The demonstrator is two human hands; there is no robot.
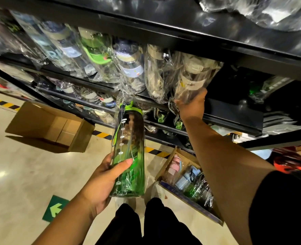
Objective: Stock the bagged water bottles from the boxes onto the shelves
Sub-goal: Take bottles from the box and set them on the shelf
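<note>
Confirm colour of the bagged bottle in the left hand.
Green: translucent green plastic water bottle, lime-green lid, clear bag, held by the left hand. Best in head view.

Head view looks steeply down, close before the shelves [164, 101].

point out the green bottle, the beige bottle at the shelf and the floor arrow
green bottle [130, 138]: head view, middle of its body
beige bottle [194, 80]: head view, its labelled body
floor arrow [55, 208]: head view, arrow centre
</note>
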